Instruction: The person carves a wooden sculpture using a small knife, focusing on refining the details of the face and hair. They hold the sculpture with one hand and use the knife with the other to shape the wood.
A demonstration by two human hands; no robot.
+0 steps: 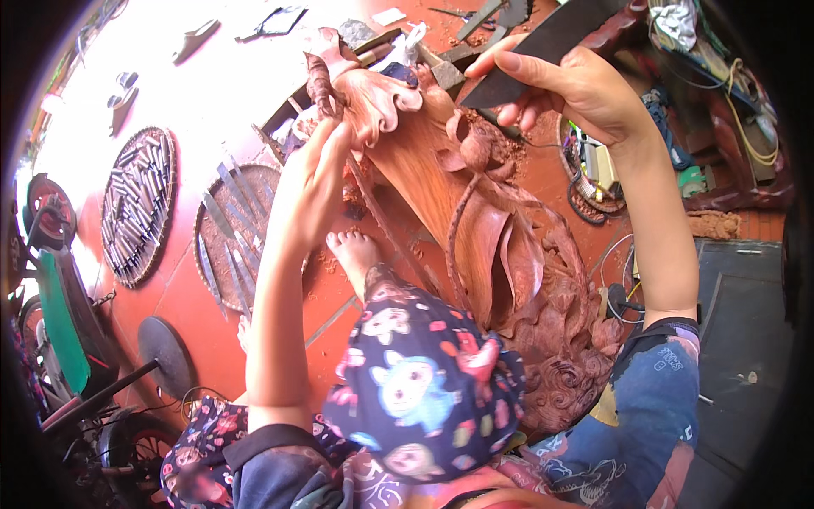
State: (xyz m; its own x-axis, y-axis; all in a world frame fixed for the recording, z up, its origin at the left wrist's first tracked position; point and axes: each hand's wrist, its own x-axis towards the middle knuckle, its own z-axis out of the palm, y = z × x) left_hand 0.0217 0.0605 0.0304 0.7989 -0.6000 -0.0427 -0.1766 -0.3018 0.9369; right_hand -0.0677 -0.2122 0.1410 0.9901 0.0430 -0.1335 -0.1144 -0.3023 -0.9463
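A large reddish-brown wood carving (424,178) with petals, stems and scrolled relief lies at a slant before me. My left hand (329,148) is at its far left end, closed about a carved projection beside a curled piece; some fingers are hidden. Raised above the far right side, my right hand (585,93) pinches a wide, dark, flat blade (543,55) between thumb and fingers. The blade's pointed end hangs over the carving, apart from it. Its other end runs up out of view.
On the red tile floor, a round tray (225,246) holds long metal blades, and another round tray (140,204) holds many short metal pieces. A motorbike (68,314) stands at left. Right are a basket (593,170) of tools and a dark panel (742,339). Cables lie near the carving.
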